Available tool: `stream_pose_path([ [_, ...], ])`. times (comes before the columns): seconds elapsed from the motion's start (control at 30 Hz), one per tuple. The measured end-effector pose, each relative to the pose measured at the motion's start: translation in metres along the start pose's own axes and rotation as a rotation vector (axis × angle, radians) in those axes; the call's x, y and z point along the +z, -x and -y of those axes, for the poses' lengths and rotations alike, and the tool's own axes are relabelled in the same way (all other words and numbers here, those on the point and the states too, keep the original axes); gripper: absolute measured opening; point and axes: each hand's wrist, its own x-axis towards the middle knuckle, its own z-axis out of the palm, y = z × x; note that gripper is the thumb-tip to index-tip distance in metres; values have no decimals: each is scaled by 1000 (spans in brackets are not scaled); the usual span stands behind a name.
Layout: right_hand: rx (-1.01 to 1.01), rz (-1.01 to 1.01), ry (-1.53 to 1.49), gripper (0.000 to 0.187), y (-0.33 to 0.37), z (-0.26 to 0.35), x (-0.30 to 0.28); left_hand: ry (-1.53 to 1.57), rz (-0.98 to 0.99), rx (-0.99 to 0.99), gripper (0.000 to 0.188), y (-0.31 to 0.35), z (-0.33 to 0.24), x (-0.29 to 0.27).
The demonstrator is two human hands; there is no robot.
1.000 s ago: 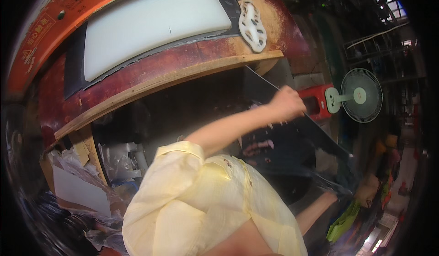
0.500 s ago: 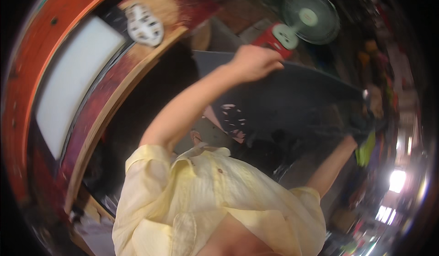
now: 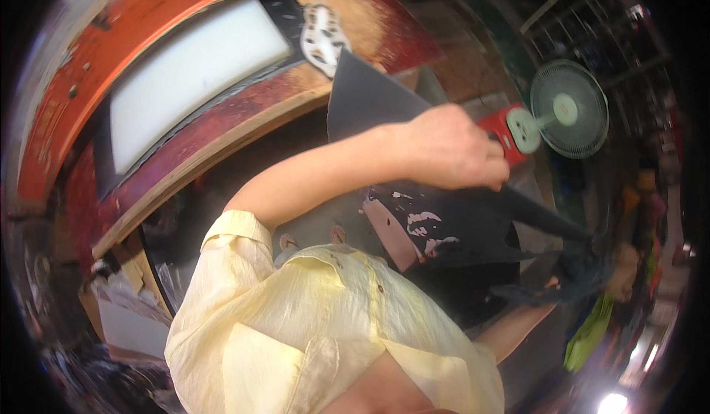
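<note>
My left hand (image 3: 458, 151) is closed, its fingers pinching a dark grey flexible sheet (image 3: 373, 96). One pointed part of the sheet rises past that hand toward the bench, and another stretches right and down. At the lower right my right hand (image 3: 553, 287) is partly hidden by crumpled dark material (image 3: 580, 270), which may be part of the same sheet. The fingers of that hand do not show clearly. Beyond the sheet's raised tip lies a white sole-shaped piece with dark cut-outs (image 3: 323, 41) on the bench.
A white slab (image 3: 200, 77) lies on the worn red bench (image 3: 403, 26), beside an orange machine beam (image 3: 66, 118). On the right stands a round fan (image 3: 566, 111) with a red base (image 3: 503, 133). Dark scraps with pale patches (image 3: 429, 229) are below my left arm. Bright green material (image 3: 588, 333) is lower right.
My view has turned, so the bench and fan sit further right. The sheet, earlier spread out wide, is now bent, with one pointed part raised beside my left hand.
</note>
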Motion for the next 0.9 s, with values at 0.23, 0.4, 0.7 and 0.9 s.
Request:
stream_pose_path([
  [0.23,-132,140,-261,26,14,101,62,-470,-24,-122,16,47,-50,-123],
  [0.4,-265,411,-571,25,40,240,136,-778,-22,-259,28,60,-106,-230],
  [0.7,-355,964,-860,23,147,516,379,-1368,-7,-606,16,163,22,-425],
  [0.9,-327,1185,-209,21,294,571,556,-1394,-338,-1051,49,414,-45,-388],
])
